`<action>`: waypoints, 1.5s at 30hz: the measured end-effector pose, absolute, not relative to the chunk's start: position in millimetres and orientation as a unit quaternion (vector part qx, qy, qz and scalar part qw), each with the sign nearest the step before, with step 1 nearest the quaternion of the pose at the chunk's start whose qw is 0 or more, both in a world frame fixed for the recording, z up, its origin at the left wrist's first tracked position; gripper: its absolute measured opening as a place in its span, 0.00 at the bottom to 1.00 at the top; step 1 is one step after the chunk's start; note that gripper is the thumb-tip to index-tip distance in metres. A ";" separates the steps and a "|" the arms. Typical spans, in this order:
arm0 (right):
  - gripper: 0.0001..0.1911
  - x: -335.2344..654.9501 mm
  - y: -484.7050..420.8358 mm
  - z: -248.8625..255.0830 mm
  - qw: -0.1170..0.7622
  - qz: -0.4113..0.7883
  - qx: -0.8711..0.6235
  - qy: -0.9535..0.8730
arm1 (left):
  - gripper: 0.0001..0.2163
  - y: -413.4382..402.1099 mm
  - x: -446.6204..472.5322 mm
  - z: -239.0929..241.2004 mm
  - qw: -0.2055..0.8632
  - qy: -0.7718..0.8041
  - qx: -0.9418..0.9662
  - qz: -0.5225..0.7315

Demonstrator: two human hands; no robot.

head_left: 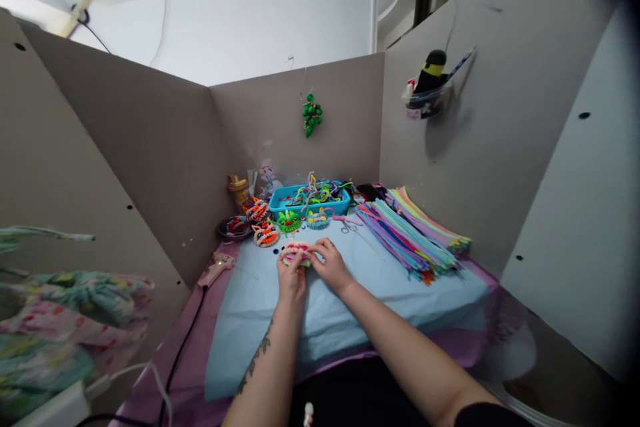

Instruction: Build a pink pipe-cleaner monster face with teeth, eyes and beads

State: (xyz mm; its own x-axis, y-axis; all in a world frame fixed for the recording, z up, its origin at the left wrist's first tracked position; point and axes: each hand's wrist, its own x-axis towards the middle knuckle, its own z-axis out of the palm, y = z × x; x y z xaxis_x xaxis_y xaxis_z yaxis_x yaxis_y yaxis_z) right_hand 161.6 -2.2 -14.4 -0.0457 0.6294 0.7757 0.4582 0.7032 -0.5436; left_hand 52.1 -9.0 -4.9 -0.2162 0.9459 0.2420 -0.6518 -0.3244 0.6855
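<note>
Between both hands, over the blue cloth (260, 327), is a small pink, cream and green figure (295, 249) that looks made of fuzzy pipe cleaners. My left hand (291, 275) pinches it from the near left side. At its right edge, the closed fingers of my right hand (327, 263) grip it too, hiding part of it. Just beyond lie similar fuzzy pieces: an orange one (266, 235), a green one (289, 221) and a pale blue and yellow one (317, 219). Small dark round pieces (276, 251) rest close to my left hand.
A blue tray (280, 209) of tangled pipe cleaners stands at the back, with a dark bowl (235, 227) to its left. Bundles of pipe cleaners (410, 233) and scissors (349, 227) lie to the right. A pink glue gun (217, 269) sits left, its cord trailing forward. Grey panels enclose the table.
</note>
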 end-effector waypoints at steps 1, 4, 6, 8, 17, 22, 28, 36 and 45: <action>0.06 161.6 -2.0 -14.6 0.578 0.075 -0.377 -0.720 | 0.13 -9.0 52.7 -5.6 0.535 0.228 0.322 0.747; 0.07 161.8 -1.1 -15.2 0.579 0.082 -0.378 -0.718 | 0.15 -9.2 54.6 -8.3 0.536 0.238 0.310 0.748; 0.06 161.8 -0.7 -15.2 0.582 0.088 -0.378 -0.715 | 0.17 -9.1 55.3 -10.2 0.537 0.247 0.304 0.747; 0.06 161.6 -0.4 -15.0 0.585 0.091 -0.377 -0.712 | 0.20 -8.5 55.3 -12.0 0.536 0.259 0.302 0.744; 0.07 163.5 5.1 -17.3 0.578 0.067 -0.415 -0.699 | 0.27 -7.3 54.5 -17.8 0.498 0.364 0.343 0.709; 0.09 165.0 7.4 -18.6 0.551 0.058 -0.435 -0.710 | 0.25 -17.2 39.3 -18.0 0.409 0.505 0.432 0.626; 0.08 161.2 0.0 -15.9 0.514 0.061 -0.415 -0.748 | 0.14 -38.1 17.5 9.2 0.185 0.562 0.613 0.524; 0.08 162.3 3.1 -21.9 0.510 0.090 -0.387 -0.763 | 0.09 -33.9 24.8 19.4 0.038 0.536 0.761 0.363; 0.07 164.4 3.7 -23.0 0.531 0.139 -0.374 -0.747 | 0.10 -32.0 20.8 8.2 -0.027 0.557 0.763 0.326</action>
State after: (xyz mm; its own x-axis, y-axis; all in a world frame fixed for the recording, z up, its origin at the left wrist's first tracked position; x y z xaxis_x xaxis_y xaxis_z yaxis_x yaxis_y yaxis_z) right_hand 164.4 3.7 -23.0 -0.1557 0.7065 0.6903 0.4112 0.6818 -0.6050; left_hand 20.8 -32.0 8.2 0.1672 0.8325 0.5282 0.8682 -0.3782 0.3212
